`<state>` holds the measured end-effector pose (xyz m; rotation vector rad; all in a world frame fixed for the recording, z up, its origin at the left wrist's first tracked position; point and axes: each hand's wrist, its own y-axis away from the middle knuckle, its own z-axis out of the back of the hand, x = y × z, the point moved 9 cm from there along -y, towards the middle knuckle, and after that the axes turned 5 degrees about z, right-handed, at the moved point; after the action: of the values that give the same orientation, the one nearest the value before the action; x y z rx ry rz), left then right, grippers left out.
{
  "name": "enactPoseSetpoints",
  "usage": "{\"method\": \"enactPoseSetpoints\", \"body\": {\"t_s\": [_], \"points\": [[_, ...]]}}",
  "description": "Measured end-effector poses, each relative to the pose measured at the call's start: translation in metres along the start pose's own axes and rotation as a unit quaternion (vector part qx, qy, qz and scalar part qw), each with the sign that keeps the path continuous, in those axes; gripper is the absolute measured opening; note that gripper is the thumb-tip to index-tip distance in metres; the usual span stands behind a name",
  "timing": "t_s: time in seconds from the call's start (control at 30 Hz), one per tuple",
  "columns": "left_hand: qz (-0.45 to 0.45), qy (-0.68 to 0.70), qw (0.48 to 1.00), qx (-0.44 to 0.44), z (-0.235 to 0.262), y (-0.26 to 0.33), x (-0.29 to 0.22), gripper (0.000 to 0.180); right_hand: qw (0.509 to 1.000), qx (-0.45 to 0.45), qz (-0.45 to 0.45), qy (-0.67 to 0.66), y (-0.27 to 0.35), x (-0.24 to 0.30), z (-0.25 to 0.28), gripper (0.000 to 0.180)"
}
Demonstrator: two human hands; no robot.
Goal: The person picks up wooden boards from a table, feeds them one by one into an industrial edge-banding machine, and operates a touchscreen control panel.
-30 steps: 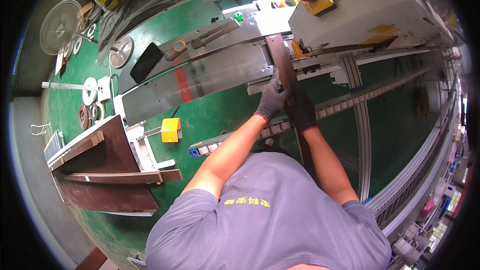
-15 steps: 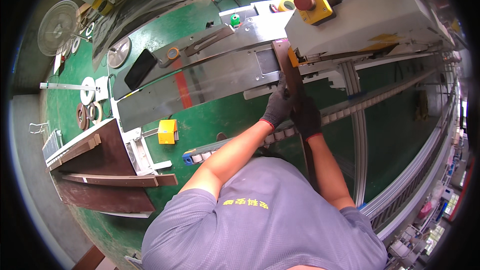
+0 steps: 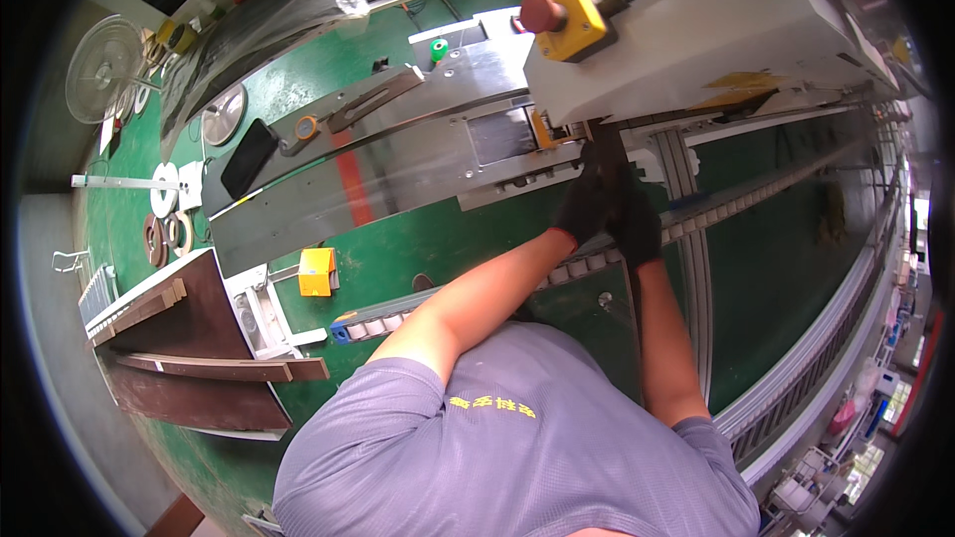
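Head view: both hands wear dark gloves and meet at the infeed of the machine, directly below the grey housing (image 3: 696, 50) that carries a yellow box with a red mushroom button (image 3: 559, 20). The left hand (image 3: 587, 201) and the right hand (image 3: 633, 219) lie side by side, touching, both pressed on a narrow dark strip (image 3: 634, 338) that runs from the person's torso up toward the housing edge. Whether the fingers are closed around the strip or only laid flat on it cannot be told; the gloves and the strip merge in colour. The far end of the strip sits at the lower edge of the housing, just beside an orange part there. Under the hands a roller track (image 3: 477, 298) crosses diagonally, with a blue end cap at its left end. To the left of the hands a bright metal guide plate (image 3: 398, 179) slopes along the green machine bed (image 3: 398, 259); a red stripe marks it. Open green surface lies between the plate edge and the roller track. A yellow block (image 3: 317, 271) stands on the bed, well apart from the hands. Dark brown boards (image 3: 199, 338) are stacked at the lower left, beyond a white bracket. A black phone (image 3: 249, 157) lies near the plate's upper edge.
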<state>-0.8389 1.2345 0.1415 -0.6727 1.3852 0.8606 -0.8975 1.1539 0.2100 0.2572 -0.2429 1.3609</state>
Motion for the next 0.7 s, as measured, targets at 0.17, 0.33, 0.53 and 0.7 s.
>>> {"method": "enactPoseSetpoints", "body": {"t_s": [0.17,0.33,0.53,0.7], "points": [[0.013,-0.072,0.997,-0.030,-0.054,-0.046,-0.020,0.071,0.999,-0.036,0.030,-0.025,-0.027,-0.076,0.007,0.083],[-0.074,-0.172,0.981,0.043,-0.061,-0.090,-0.027,0.056,0.989,-0.073,0.089,0.097,-0.031,-0.138,0.023,0.090],[-0.161,-0.109,0.954,-0.228,0.200,0.084,-0.129,0.047,0.965,-0.244,0.043,-0.088,0.016,-0.078,0.056,0.065],[0.095,-0.223,0.713,-0.658,0.461,0.376,-0.008,0.077,0.970,-0.206,0.130,-0.019,0.051,0.030,-0.006,0.067]]}}
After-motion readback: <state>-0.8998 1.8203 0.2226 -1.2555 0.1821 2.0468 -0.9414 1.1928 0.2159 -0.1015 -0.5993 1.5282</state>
